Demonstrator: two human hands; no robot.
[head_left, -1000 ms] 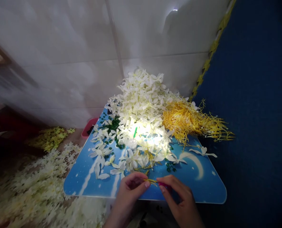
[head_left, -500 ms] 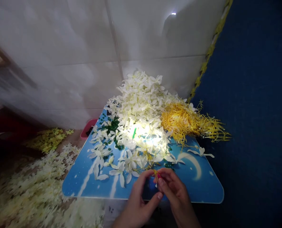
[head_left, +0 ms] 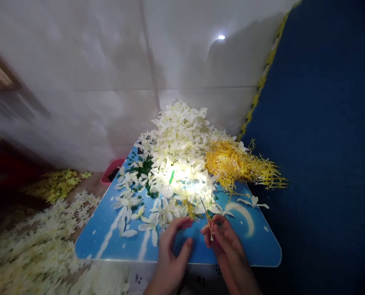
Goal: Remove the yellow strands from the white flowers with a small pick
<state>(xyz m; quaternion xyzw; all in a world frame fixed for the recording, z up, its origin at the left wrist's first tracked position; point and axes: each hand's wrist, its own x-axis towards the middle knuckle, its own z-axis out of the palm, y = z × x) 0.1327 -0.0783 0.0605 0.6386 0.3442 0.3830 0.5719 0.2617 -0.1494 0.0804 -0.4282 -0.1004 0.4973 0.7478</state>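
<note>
My right hand (head_left: 227, 239) is closed on a thin stem (head_left: 209, 224) with yellow strands, a reddish part and a small white tip. My left hand (head_left: 173, 248) is beside it, thumb and fingers apart, with nothing between them. Both hands are over the front edge of a blue table (head_left: 231, 250). Beyond them rises a big heap of white petal flowers (head_left: 182, 135), brightly lit at its front. A bundle of yellow strands (head_left: 237, 164) lies to its right. A green stick (head_left: 171, 177) stands out of the heap's front.
Small green pieces (head_left: 143, 168) lie left of the heap. A pink container (head_left: 111, 172) is beyond the table's left edge. More white flowers (head_left: 37, 246) and yellow ones (head_left: 56, 184) cover the floor at left. Behind is a tiled wall (head_left: 108, 61); blue cloth (head_left: 323, 123) hangs at right.
My left hand has come away from the stem and opened, moving left. My right hand still holds the stem, now pointing up towards the heap. The view has shifted slightly.
</note>
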